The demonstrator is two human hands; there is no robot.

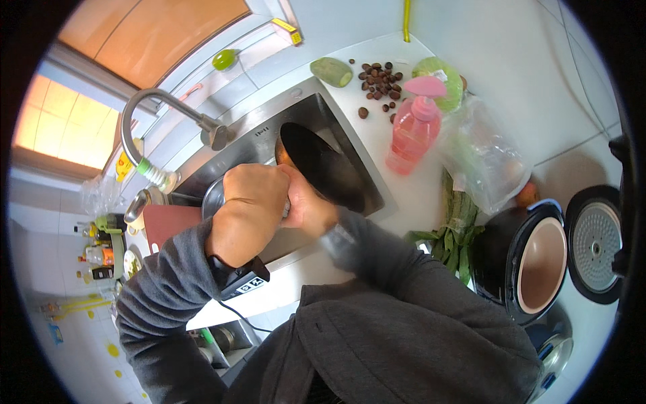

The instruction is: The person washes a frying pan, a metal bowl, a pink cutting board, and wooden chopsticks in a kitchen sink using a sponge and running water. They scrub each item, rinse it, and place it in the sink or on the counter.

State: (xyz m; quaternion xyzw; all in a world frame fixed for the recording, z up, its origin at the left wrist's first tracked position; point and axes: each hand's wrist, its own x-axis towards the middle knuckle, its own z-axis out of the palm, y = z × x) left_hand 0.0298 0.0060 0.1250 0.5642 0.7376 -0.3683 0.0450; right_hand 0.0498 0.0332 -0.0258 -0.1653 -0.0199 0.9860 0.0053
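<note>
Over the sink [373,194], my left hand [255,202] is clenched against my right hand [305,202]. A bit of a small grey item [286,207] shows between them; the fingers hide most of it, and its kind cannot be told. Just beyond my right hand, a dark wok [320,166] lies tilted in the steel basin. The rim of a round metal vessel [214,197] shows beside my left hand, partly covered by it. A curved faucet [131,126] with a green-and-white spout end rises at the basin's far left.
On the right counter stand a pink pump bottle [414,134], dark round nuts or fruits [381,81], a green squash [331,72], a clear plastic bag [487,151], leafy greens [456,237] and an open rice cooker [542,267]. A reddish board [171,222] lies left, near bottles [101,255].
</note>
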